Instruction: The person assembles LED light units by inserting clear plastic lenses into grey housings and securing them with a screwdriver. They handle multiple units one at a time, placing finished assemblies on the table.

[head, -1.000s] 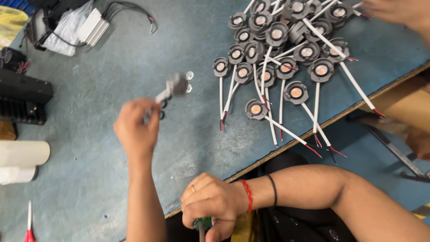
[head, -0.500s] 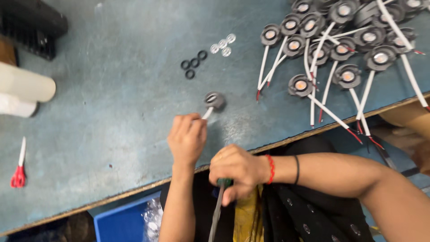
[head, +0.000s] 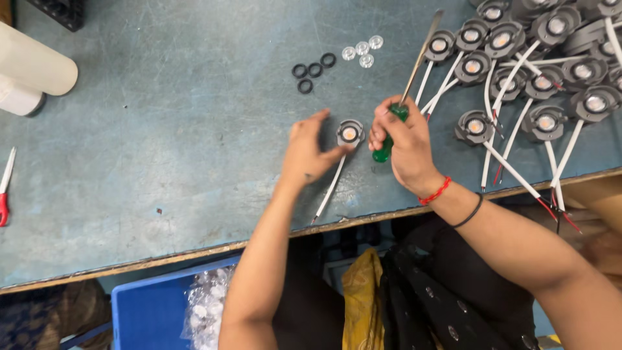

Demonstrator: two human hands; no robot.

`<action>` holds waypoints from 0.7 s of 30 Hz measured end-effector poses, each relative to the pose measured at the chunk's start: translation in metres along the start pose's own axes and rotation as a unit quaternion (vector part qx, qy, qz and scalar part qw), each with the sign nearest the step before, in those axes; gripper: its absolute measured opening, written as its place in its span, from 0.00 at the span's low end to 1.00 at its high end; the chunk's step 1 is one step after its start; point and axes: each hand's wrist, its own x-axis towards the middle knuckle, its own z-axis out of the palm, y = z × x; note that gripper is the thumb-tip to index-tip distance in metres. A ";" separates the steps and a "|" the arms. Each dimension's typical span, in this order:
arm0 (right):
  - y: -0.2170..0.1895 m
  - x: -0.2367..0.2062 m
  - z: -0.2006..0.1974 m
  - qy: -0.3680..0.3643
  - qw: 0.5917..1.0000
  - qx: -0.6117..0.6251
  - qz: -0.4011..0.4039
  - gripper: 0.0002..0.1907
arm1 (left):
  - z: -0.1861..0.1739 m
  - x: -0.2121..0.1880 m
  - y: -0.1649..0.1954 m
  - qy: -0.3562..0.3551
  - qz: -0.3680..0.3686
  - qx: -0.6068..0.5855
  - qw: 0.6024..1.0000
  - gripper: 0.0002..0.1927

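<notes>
**Bench lot: one lamp module in hand, screwdriver raised beside it**

Red-handled tool (head: 4, 194), slim, at the far left edge; two white cylinders (head: 29, 71), smooth and matt, lying top left; worktable (head: 162, 149), blue-grey, scuffed and scratched, with a worn wooden front edge; blue bin (head: 146, 314) below that edge, with a clear bag of small transparent parts beside it; black rubber rings (head: 313, 69), four, small and round, loose on the table; clear lens discs (head: 361, 52), four, glossy, just right of the rings; lamp module (head: 350, 133), a round grey housing with an orange-lit centre and a white lead trailing toward the table edge, lying flat between the two hands; heap of like modules (head: 531, 71), grey, with white leads tipped red, at the upper right.

Change against half a second ago: the right hand, then low at the table edge with the screwdriver pointing down, is now up on the table with the shaft pointing up and away; the module sits further right.

Left hand (head: 310, 150): open and cupped, thumb tip touching the module's housing. Right hand (head: 403, 144): closed in a fist round the green handle of the screwdriver (head: 414, 68), steel shaft slanting up toward the heap.
</notes>
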 end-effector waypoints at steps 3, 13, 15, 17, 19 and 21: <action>0.003 0.002 0.000 0.002 1.000 -0.008 0.025 0.06 | 0.027 -0.006 0.012 -0.021 -0.026 0.075 0.997 0.40; 0.010 -0.007 0.003 -0.050 0.995 -0.070 0.047 0.08 | -0.008 -0.011 -0.029 0.228 -0.278 -0.499 0.788 0.32; 0.016 -0.006 0.006 -0.072 0.990 -0.105 0.060 0.08 | -0.022 -0.013 -0.037 0.244 -0.323 -0.581 0.706 0.34; 0.023 -0.004 0.008 -0.099 0.983 -0.146 0.061 0.09 | -0.027 -0.014 -0.038 0.240 -0.324 -0.669 0.624 0.31; 0.029 0.000 0.009 -0.119 0.978 -0.160 0.058 0.10 | -0.028 -0.014 -0.032 0.230 -0.333 -0.700 0.588 0.30; 0.034 0.001 0.010 -0.135 0.976 -0.156 0.071 0.11 | -0.022 -0.012 -0.021 0.214 -0.355 -0.682 0.602 0.32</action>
